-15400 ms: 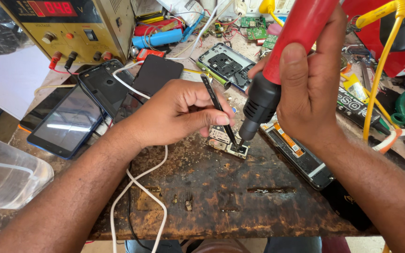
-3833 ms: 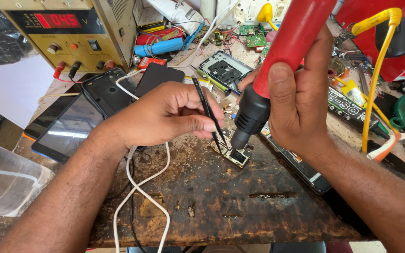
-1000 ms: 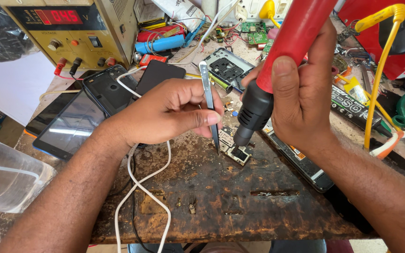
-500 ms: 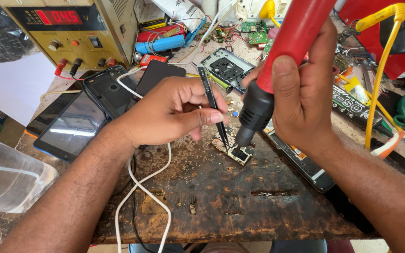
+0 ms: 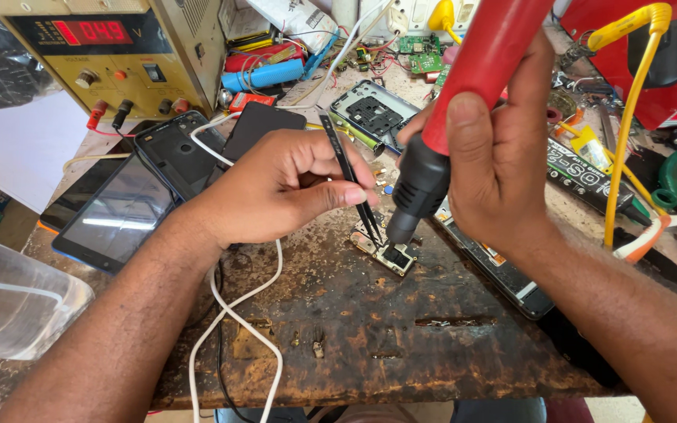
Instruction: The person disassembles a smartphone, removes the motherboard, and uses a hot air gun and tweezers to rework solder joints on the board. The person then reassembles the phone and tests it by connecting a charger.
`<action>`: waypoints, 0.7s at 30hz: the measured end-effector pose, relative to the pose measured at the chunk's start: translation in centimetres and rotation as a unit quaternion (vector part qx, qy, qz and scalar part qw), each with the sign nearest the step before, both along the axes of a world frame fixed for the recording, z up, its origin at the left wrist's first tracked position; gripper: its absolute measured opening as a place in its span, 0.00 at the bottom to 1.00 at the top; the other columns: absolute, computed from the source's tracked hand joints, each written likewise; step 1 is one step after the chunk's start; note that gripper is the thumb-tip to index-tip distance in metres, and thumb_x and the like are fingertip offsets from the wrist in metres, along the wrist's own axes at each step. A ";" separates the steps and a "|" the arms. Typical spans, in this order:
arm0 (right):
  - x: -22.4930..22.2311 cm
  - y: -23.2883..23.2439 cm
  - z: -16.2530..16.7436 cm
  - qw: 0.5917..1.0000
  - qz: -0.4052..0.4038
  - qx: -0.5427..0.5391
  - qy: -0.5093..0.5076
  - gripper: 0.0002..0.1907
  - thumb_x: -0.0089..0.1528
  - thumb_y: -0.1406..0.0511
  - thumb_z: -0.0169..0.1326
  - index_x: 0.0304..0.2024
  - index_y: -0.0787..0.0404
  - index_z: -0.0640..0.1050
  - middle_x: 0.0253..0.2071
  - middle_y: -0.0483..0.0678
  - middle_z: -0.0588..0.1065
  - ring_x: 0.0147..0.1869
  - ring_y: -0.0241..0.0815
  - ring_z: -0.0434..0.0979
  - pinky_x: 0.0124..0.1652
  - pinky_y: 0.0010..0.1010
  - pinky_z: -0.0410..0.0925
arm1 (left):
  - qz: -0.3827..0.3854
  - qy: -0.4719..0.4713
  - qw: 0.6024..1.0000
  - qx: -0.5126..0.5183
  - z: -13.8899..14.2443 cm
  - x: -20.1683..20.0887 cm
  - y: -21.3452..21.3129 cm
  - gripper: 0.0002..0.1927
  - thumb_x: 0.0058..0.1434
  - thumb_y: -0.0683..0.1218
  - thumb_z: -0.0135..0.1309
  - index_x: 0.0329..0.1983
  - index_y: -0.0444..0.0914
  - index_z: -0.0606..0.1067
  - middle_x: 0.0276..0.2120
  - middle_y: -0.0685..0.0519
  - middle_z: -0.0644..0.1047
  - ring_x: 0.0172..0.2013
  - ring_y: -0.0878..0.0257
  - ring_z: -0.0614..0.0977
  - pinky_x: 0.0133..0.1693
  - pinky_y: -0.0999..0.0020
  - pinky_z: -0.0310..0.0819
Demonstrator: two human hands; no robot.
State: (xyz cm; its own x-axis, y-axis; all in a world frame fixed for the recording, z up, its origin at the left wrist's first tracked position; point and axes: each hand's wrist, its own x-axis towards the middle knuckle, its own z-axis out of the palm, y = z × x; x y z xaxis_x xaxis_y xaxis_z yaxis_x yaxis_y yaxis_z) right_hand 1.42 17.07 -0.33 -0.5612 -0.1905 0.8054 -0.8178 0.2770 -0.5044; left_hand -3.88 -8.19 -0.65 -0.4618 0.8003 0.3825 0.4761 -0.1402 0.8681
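L hand (image 5: 276, 188) fingers pinching black tweezers (image 5: 352, 180), R hand (image 5: 503, 157) fingers wrapped rnd red hot-air tool (image 5: 472, 86), both tips over small circuit board (image 5: 385, 254).

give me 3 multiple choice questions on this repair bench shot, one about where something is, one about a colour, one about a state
1. Where does the small circuit board lie?
A. on the scorched work board, under the tool tips
B. on top of the power supply
C. inside the clear plastic tub

2. What colour is the handle of the hot air tool in the right hand?
A. blue
B. red
C. green

3. How does the left hand hold the black tweezers?
A. lying loose on an open palm
B. pinched between thumb and fingers, tips down at the board
C. not touching them

Answers: 1 A, it rests on the stained board below nozzle and tweezer tips. 2 B, the shaft above the black nozzle is red. 3 B, thumb and fingers close on them, tips by the circuit board.
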 end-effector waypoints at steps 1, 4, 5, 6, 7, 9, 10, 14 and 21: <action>0.0 0.0 -0.1 1.000 0.001 0.005 0.005 0.31 0.84 0.53 0.41 0.76 0.61 0.43 0.59 0.52 0.64 0.42 0.39 0.80 0.45 0.29 0.78 | 0.004 -0.004 1.000 -0.005 0.1 0.0 -0.1 0.06 0.71 0.34 0.52 0.49 0.33 0.74 0.44 0.50 0.83 0.48 0.66 0.84 0.51 0.71 0.77; -0.1 0.1 -0.1 1.000 -0.009 0.018 0.010 0.30 0.84 0.54 0.41 0.76 0.60 0.44 0.57 0.53 0.64 0.41 0.40 0.80 0.44 0.28 0.78 | -0.015 -0.006 1.000 0.012 0.1 0.1 0.0 0.06 0.72 0.34 0.51 0.50 0.33 0.74 0.44 0.50 0.83 0.49 0.65 0.84 0.53 0.70 0.78; -0.3 0.1 -0.1 1.000 -0.014 0.016 0.007 0.30 0.84 0.54 0.41 0.76 0.61 0.45 0.57 0.53 0.64 0.41 0.40 0.80 0.44 0.29 0.78 | -0.010 -0.008 1.000 0.010 0.1 0.1 0.1 0.06 0.71 0.34 0.52 0.49 0.33 0.74 0.44 0.50 0.83 0.49 0.65 0.84 0.52 0.71 0.78; -0.3 0.2 0.0 1.000 -0.015 0.015 0.007 0.30 0.84 0.54 0.41 0.75 0.61 0.44 0.56 0.53 0.64 0.41 0.40 0.80 0.44 0.29 0.78 | -0.006 -0.010 1.000 0.008 0.0 0.1 0.2 0.06 0.71 0.34 0.52 0.49 0.33 0.74 0.44 0.50 0.82 0.49 0.65 0.84 0.52 0.71 0.78; -0.4 0.2 0.0 1.000 -0.015 0.013 0.007 0.29 0.84 0.54 0.41 0.75 0.61 0.44 0.56 0.52 0.64 0.41 0.40 0.80 0.43 0.29 0.78 | -0.002 -0.011 1.000 0.006 -0.1 0.1 0.3 0.06 0.70 0.34 0.52 0.49 0.33 0.74 0.43 0.51 0.82 0.49 0.65 0.84 0.51 0.71 0.78; -0.4 0.2 -0.1 1.000 -0.008 0.013 0.014 0.30 0.84 0.54 0.40 0.75 0.61 0.44 0.57 0.52 0.64 0.41 0.40 0.79 0.44 0.29 0.79 | -0.007 -0.011 1.000 0.008 -0.1 0.1 0.3 0.05 0.71 0.34 0.52 0.49 0.33 0.74 0.43 0.51 0.82 0.49 0.65 0.84 0.52 0.71 0.78; -0.4 0.2 -0.1 1.000 -0.006 0.014 0.018 0.30 0.84 0.54 0.40 0.75 0.61 0.44 0.57 0.52 0.64 0.41 0.40 0.79 0.44 0.29 0.79 | -0.010 -0.011 1.000 0.009 -0.2 0.1 0.3 0.05 0.71 0.34 0.53 0.48 0.33 0.74 0.43 0.51 0.82 0.49 0.65 0.84 0.52 0.71 0.78; -0.3 0.3 0.0 0.999 -0.021 0.024 0.020 0.29 0.84 0.54 0.40 0.76 0.61 0.44 0.55 0.52 0.64 0.41 0.40 0.79 0.44 0.29 0.79 | -0.007 -0.017 1.000 0.002 -0.2 0.1 0.2 0.05 0.71 0.34 0.52 0.48 0.33 0.74 0.43 0.51 0.82 0.49 0.65 0.84 0.52 0.71 0.78; -0.2 0.1 0.1 0.999 -0.014 0.024 0.024 0.29 0.84 0.54 0.40 0.76 0.61 0.45 0.57 0.51 0.64 0.42 0.39 0.79 0.44 0.29 0.79 | -0.011 -0.017 1.000 0.002 -0.1 0.0 0.2 0.05 0.71 0.34 0.52 0.49 0.33 0.74 0.43 0.51 0.82 0.50 0.65 0.84 0.52 0.71 0.78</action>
